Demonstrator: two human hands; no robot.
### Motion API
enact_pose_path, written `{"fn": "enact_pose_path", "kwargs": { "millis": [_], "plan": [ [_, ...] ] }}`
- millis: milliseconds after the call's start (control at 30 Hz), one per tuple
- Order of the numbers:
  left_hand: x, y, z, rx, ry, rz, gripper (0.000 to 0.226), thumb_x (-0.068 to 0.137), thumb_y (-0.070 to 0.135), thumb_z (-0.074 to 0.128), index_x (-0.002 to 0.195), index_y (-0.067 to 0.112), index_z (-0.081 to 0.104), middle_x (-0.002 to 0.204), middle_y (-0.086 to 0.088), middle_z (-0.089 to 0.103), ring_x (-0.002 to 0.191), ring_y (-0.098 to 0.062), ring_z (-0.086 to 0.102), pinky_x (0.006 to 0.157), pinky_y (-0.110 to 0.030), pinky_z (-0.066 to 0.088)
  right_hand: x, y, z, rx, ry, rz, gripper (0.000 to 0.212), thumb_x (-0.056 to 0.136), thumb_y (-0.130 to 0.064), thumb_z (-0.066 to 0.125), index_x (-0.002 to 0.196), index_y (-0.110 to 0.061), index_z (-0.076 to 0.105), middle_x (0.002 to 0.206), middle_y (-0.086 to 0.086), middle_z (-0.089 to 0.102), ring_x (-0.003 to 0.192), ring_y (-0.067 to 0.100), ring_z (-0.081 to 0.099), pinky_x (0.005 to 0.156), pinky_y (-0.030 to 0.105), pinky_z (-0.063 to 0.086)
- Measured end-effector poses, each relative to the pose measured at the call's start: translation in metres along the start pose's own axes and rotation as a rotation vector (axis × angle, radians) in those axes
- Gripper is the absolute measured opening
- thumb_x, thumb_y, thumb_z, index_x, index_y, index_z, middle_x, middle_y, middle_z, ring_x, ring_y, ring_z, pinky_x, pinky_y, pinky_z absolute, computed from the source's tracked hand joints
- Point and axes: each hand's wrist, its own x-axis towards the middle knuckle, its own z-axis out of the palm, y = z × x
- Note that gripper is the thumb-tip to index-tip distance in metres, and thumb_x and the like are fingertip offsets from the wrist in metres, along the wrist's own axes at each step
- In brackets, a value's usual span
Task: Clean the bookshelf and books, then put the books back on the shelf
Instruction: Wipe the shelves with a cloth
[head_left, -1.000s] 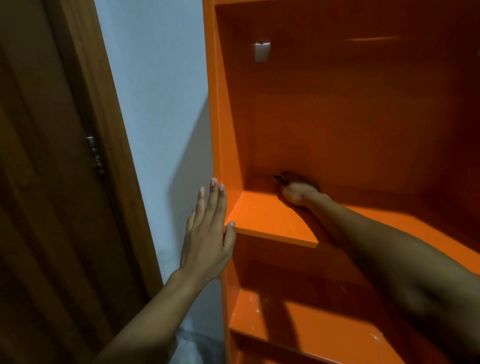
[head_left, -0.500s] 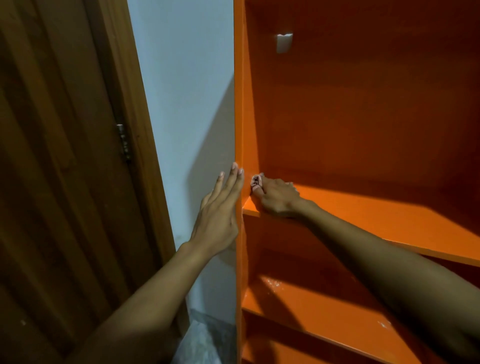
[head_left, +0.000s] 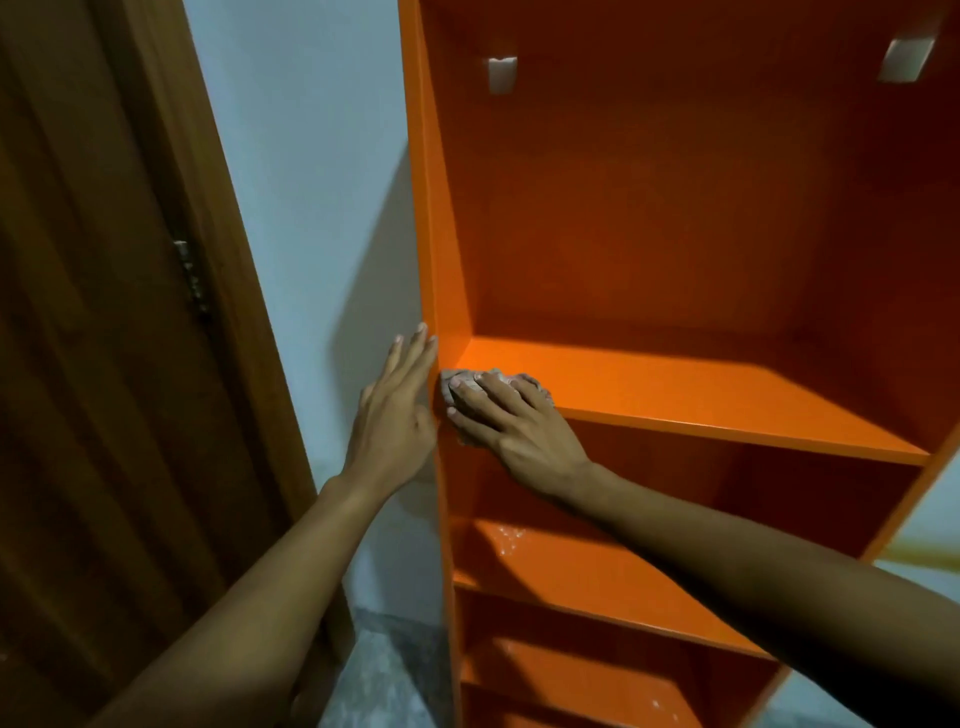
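At shelf (head_left: 675, 395) corner, right hand (head_left: 514, 421) presses cloth (head_left: 467, 382).

I record the bookshelf (head_left: 675, 218) as glossy bright orange throughout, darker rust-orange on its shaded back panel. Two pale grey-white rectangular patches (head_left: 502, 74) sit high on that back panel. A cloth (head_left: 470, 382), whitish-grey and mottled, lies at the bookshelf's left front corner. Left of the bookshelf I note a wall (head_left: 306, 171) of plain pale blue-grey, and beyond it a door (head_left: 93, 364) in dark reddish-brown wood with visible grain. Below the bookshelf's left side, the floor (head_left: 384, 670) is speckled grey. Right of the bookshelf, a yellow strip (head_left: 930, 557) shows.
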Motion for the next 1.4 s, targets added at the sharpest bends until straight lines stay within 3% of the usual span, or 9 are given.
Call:
{"fn": "enact_pose_path", "kwargs": {
  "millis": [167,300,367,667,867,1033,1133,1233,1400],
  "plan": [
    [-0.035,0.003,0.029,-0.011,0.046,-0.027,0.076,0.09,-0.006,0.044,0.157,0.023,0.024,0.166,0.005,0.01,0.154,-0.012,0.001,0.109,-0.035,0.02,-0.058,0.034,0.014,-0.199,0.078,-0.066,0.053,0.094,-0.017,0.039,0.147,-0.021,0.042,0.16,0.004,0.032,0.145,0.031,0.029,0.117,0.05,0.02],
    [-0.059,0.016,0.066,0.061,-0.033,0.048,0.077,0.085,0.005,0.042,0.158,0.02,0.021,0.167,0.0,0.007,0.155,-0.018,-0.002,0.117,-0.045,0.023,-0.111,0.065,0.016,-0.266,0.141,-0.043,0.06,0.094,-0.015,0.036,0.152,-0.023,0.027,0.167,0.003,-0.005,0.154,0.028,-0.002,0.123,0.049,0.004],
    [-0.063,0.029,0.086,0.095,-0.089,0.08,0.082,0.083,0.01,0.041,0.159,0.021,0.014,0.168,-0.001,0.002,0.155,-0.02,-0.004,0.121,-0.047,0.02,-0.138,0.08,0.015,-0.269,0.135,-0.03,0.062,0.093,-0.015,0.036,0.153,-0.024,0.025,0.167,0.001,-0.01,0.154,0.026,-0.007,0.123,0.049,0.003],
    [-0.062,0.092,0.147,0.159,-0.14,0.03,0.098,0.086,0.014,0.054,0.157,0.016,-0.014,0.163,-0.01,-0.025,0.151,-0.03,-0.02,0.124,-0.05,0.003,-0.254,0.135,0.003,-0.28,0.0,0.134,0.075,0.09,-0.012,0.038,0.158,-0.028,0.012,0.167,-0.002,-0.006,0.154,0.027,-0.003,0.123,0.052,0.006],
    [-0.064,0.096,0.161,0.173,-0.134,-0.014,0.106,0.082,0.013,0.06,0.156,0.012,-0.016,0.161,-0.012,-0.029,0.152,-0.033,-0.015,0.123,-0.054,0.008,-0.31,0.14,-0.006,-0.148,0.057,0.368,0.077,0.084,0.001,0.036,0.156,-0.024,0.021,0.167,-0.002,-0.002,0.154,0.029,0.0,0.123,0.053,0.005],
    [-0.072,0.098,0.171,0.136,-0.147,-0.036,0.103,0.084,0.01,0.056,0.156,0.011,-0.017,0.161,-0.014,-0.029,0.152,-0.032,-0.016,0.124,-0.053,0.005,-0.333,0.116,0.01,0.037,0.176,0.604,0.069,0.084,0.016,0.051,0.149,-0.006,0.04,0.159,0.018,0.028,0.149,0.042,0.02,0.117,0.063,0.021],
    [-0.086,0.094,0.184,0.127,-0.194,-0.042,0.102,0.083,0.009,0.056,0.157,0.011,-0.014,0.163,-0.015,-0.024,0.153,-0.031,-0.014,0.124,-0.05,0.003,-0.342,0.084,0.028,0.177,0.17,0.726,0.065,0.088,0.01,0.061,0.148,-0.005,0.042,0.16,0.017,0.027,0.15,0.037,0.018,0.121,0.056,0.017],
    [-0.108,0.082,0.205,0.12,-0.296,-0.04,0.098,0.084,0.011,0.055,0.158,0.013,-0.01,0.164,-0.013,-0.018,0.153,-0.028,-0.014,0.124,-0.047,0.002,-0.344,0.046,0.05,0.374,0.107,0.801,0.059,0.091,0.007,0.044,0.148,-0.005,0.041,0.16,0.017,0.024,0.151,0.033,0.016,0.125,0.04,0.007],
    [-0.146,0.058,0.252,0.146,-0.562,-0.1,0.08,0.093,0.028,0.041,0.159,0.016,-0.003,0.166,-0.007,-0.01,0.153,-0.024,-0.011,0.124,-0.05,0.007,-0.328,0.0,0.092,0.723,-0.039,1.078,0.078,0.085,0.024,0.045,0.152,-0.014,0.036,0.163,0.011,0.02,0.151,0.025,0.013,0.124,0.037,0.01]
  ]
}}
